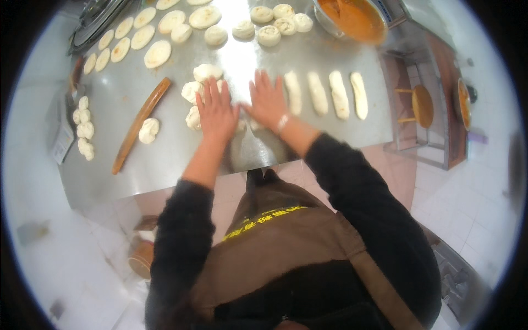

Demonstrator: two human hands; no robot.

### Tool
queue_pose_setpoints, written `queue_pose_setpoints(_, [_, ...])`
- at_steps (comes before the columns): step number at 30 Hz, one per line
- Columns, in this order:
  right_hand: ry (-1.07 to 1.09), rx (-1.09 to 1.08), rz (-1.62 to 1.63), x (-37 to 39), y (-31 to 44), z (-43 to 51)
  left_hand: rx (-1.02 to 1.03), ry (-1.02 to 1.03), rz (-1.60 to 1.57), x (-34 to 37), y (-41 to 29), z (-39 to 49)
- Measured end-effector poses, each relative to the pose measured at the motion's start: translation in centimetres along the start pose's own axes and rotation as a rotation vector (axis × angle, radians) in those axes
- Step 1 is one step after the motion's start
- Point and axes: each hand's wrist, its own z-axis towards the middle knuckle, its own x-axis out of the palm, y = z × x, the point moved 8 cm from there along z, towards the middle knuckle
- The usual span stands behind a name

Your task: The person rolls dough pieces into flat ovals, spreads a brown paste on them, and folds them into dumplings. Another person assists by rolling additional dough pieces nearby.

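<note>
Both hands lie palm down on the steel tabletop, with their thumbs nearly meeting. My left hand [216, 109] has its fingers spread and partly covers a cluster of dough lumps [192, 91]. My right hand [268, 101] is stretched out flat just left of a row of several dough strips [317, 94]. Small bits of pale dough [255, 124] show at the heel of the right hand; what lies beneath the palms is hidden. Left of the left hand, a single dough lump [149, 130] sits against a wooden rolling pin [140, 126].
Flattened dough rounds [158, 54] and coiled dough buns [269, 36] fill the far side of the steel table [165, 169]. A metal bowl of orange paste [350, 18] stands far right. Small dough pieces [85, 130] lie by a scale [64, 138] at left. A wooden stool [423, 106] is beyond the right edge.
</note>
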Motion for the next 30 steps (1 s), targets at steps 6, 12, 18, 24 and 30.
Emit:
queue_pose_setpoints(6, [0.042, -0.254, 0.096, 0.5, 2.3, -8.8, 0.109, 0.254, -0.164, 1.4, -1.0, -9.6])
queue_pose_setpoints(12, [0.231, -0.249, 0.242, 0.9, 2.1, -15.4, 0.009, 0.309, -0.183, 0.4, -0.9, -16.1])
queue_pose_setpoints(18, [-0.042, -0.024, 0.011, 0.7, 1.3, 1.8, -0.063, 0.005, 0.014, 0.0, 2.4, -0.9])
queue_pose_setpoints(24, [0.212, -0.292, 0.212, 0.6, 2.6, -16.5, 0.009, 0.413, -0.216, -0.3, -0.9, -17.8])
queue_pose_setpoints(30, [0.033, -0.22, 0.18, 0.2, 2.4, -6.2, 0.015, 0.169, -0.053, 0.6, 1.1, -8.5])
